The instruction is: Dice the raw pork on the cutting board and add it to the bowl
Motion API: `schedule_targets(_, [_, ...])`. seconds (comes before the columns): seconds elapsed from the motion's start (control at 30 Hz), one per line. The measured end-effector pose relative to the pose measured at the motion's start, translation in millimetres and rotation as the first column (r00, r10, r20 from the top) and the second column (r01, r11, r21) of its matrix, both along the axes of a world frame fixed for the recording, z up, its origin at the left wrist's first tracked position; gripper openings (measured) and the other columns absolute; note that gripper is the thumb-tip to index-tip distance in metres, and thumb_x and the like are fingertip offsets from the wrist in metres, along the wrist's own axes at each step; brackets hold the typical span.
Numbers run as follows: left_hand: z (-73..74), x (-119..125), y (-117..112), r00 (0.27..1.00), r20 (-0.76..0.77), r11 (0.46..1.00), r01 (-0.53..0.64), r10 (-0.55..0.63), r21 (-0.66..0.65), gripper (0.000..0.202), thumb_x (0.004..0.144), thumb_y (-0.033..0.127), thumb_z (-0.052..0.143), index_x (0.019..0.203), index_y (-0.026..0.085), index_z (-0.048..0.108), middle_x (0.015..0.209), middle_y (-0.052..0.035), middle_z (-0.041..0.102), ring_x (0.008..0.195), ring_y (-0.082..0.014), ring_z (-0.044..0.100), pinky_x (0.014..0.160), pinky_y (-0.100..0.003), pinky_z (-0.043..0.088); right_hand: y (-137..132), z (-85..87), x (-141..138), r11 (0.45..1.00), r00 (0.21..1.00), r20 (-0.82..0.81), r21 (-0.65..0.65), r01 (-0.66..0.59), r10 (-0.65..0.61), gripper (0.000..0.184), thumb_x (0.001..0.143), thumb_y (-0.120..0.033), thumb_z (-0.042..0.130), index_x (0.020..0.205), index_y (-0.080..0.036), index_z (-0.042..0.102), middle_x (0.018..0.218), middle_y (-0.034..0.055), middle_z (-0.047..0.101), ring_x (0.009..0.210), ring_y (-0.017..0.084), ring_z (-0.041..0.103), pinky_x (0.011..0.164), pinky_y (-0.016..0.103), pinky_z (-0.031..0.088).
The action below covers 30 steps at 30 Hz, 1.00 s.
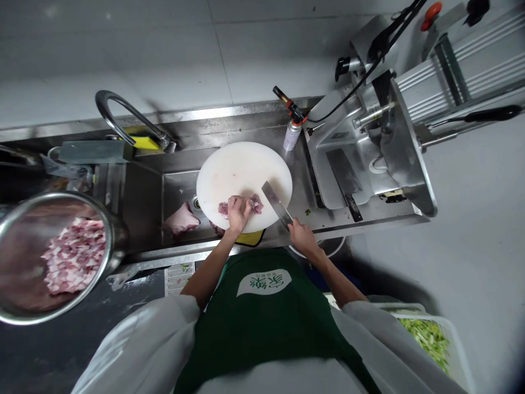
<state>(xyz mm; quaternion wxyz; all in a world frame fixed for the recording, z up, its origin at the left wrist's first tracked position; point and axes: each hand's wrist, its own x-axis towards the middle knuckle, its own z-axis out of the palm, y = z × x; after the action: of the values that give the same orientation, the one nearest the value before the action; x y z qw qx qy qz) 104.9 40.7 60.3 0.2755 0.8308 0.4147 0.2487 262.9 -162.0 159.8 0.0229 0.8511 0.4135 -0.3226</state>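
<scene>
A round white cutting board (241,169) lies over the steel sink (143,191). Near its front edge sit pieces of raw pink meat (257,204). My left hand (238,212) is curled down on the meat, fingers closed on it. My right hand (301,236) grips the handle of a cleaver (274,201), whose blade lies angled just right of the meat, over the board's front right part. Another slab of raw meat (180,220) rests in the sink basin left of the board.
A large steel bowl (107,241) of cut meat pieces stands at the left. A curved tap (118,117) rises behind the sink. A gas torch can (292,134) and a steel slicing machine (377,153) stand right of the board. A white crate of chopped greens (430,336) is at lower right.
</scene>
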Motion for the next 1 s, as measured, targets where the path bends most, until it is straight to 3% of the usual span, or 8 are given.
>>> schedule_targets(0.17, [-14.0, 7.5, -5.1, 0.975, -0.060, 0.977, 0.212, -0.212, -0.015, 0.015, 0.097, 0.020, 0.053, 0.093, 0.021, 0.068, 0.106, -0.0109, 0.064, 0.106, -0.0270, 0.055, 0.098, -0.045, 0.049, 23.1, 6.2, -8.8, 0.989, 0.987, -0.068, 0.004, -0.146, 0.146, 0.030, 0.109, -0.027, 0.035, 0.128, -0.014, 0.055, 0.108, 0.0175, 0.074, 0.105, 0.028, 0.071, 0.086, 0.032, 0.047])
schedule_targets(0.27, [-24.4, 7.9, -5.8, 0.971, -0.059, 0.973, 0.231, -0.232, -0.024, 0.016, 0.097, 0.019, 0.052, 0.093, 0.020, 0.067, 0.104, -0.0102, 0.065, 0.105, -0.0260, 0.055, 0.097, -0.044, 0.049, 33.5, -1.1, -12.2, 0.985, 0.981, -0.093, -0.019, -0.172, 0.169, 0.030, 0.108, -0.023, 0.035, 0.130, -0.012, 0.054, 0.110, 0.0187, 0.074, 0.106, 0.029, 0.072, 0.089, 0.033, 0.049])
schedule_targets(0.47, [-34.1, 2.4, -3.9, 0.966, -0.061, 0.968, 0.249, -0.250, -0.017, 0.015, 0.097, 0.016, 0.052, 0.094, 0.019, 0.066, 0.112, -0.0113, 0.065, 0.110, -0.0258, 0.056, 0.100, -0.044, 0.048, 85.5, -17.7, -20.2, 0.978, 0.975, -0.068, 0.031, -0.208, 0.209, 0.031, 0.103, -0.012, 0.038, 0.130, -0.013, 0.054, 0.116, 0.0188, 0.073, 0.113, 0.029, 0.070, 0.093, 0.034, 0.049])
schedule_targets(0.53, [-36.0, 1.7, -4.1, 0.968, -0.067, 0.970, 0.242, -0.242, -0.014, 0.014, 0.097, 0.016, 0.053, 0.095, 0.019, 0.066, 0.112, -0.0114, 0.065, 0.110, -0.0260, 0.055, 0.101, -0.044, 0.048, 82.2, -17.3, -18.4, 0.974, 0.972, -0.069, 0.035, -0.222, 0.224, 0.030, 0.104, -0.012, 0.037, 0.129, -0.013, 0.054, 0.115, 0.0186, 0.073, 0.111, 0.029, 0.070, 0.092, 0.034, 0.049])
schedule_targets(0.73, [-39.0, 2.5, -5.1, 0.975, -0.055, 0.976, 0.213, -0.215, -0.041, 0.015, 0.097, 0.015, 0.052, 0.095, 0.019, 0.067, 0.108, -0.0111, 0.064, 0.107, -0.0261, 0.056, 0.099, -0.043, 0.048, 39.8, -11.3, -11.8, 0.972, 0.971, -0.124, -0.090, -0.217, 0.205, 0.027, 0.105, -0.018, 0.038, 0.126, -0.013, 0.055, 0.111, 0.0193, 0.074, 0.106, 0.030, 0.071, 0.087, 0.035, 0.049])
schedule_targets(0.8, [-37.0, 2.0, -4.9, 0.972, -0.042, 0.972, 0.229, -0.231, -0.058, 0.017, 0.098, 0.015, 0.051, 0.095, 0.020, 0.067, 0.107, -0.0108, 0.064, 0.108, -0.0263, 0.056, 0.100, -0.044, 0.048, 56.6, -16.7, -17.4, 0.973, 0.972, -0.107, -0.071, -0.219, 0.211, 0.031, 0.105, -0.017, 0.036, 0.130, -0.012, 0.053, 0.116, 0.0199, 0.072, 0.111, 0.030, 0.069, 0.090, 0.034, 0.048])
schedule_targets(0.9, [-31.7, -0.4, -7.7, 0.968, -0.026, 0.967, 0.248, -0.250, -0.062, 0.019, 0.099, 0.016, 0.049, 0.098, 0.019, 0.068, 0.109, -0.0117, 0.063, 0.112, -0.0265, 0.055, 0.104, -0.044, 0.047, 103.6, -30.0, -22.6, 0.982, 0.979, -0.068, 0.026, -0.188, 0.190, 0.032, 0.107, -0.021, 0.034, 0.132, -0.013, 0.053, 0.120, 0.0184, 0.072, 0.114, 0.028, 0.069, 0.091, 0.033, 0.048])
schedule_targets(1.0, [-25.1, -7.0, -15.6, 0.975, -0.032, 0.974, 0.216, -0.219, -0.070, 0.023, 0.096, 0.016, 0.051, 0.110, 0.019, 0.069, 0.111, -0.0124, 0.061, 0.111, -0.0266, 0.056, 0.104, -0.046, 0.048, 137.8, -38.3, -7.5, 0.984, 0.980, -0.103, 0.072, -0.162, 0.169, 0.030, 0.108, -0.029, 0.040, 0.127, -0.014, 0.058, 0.121, 0.0166, 0.072, 0.113, 0.026, 0.069, 0.089, 0.030, 0.048])
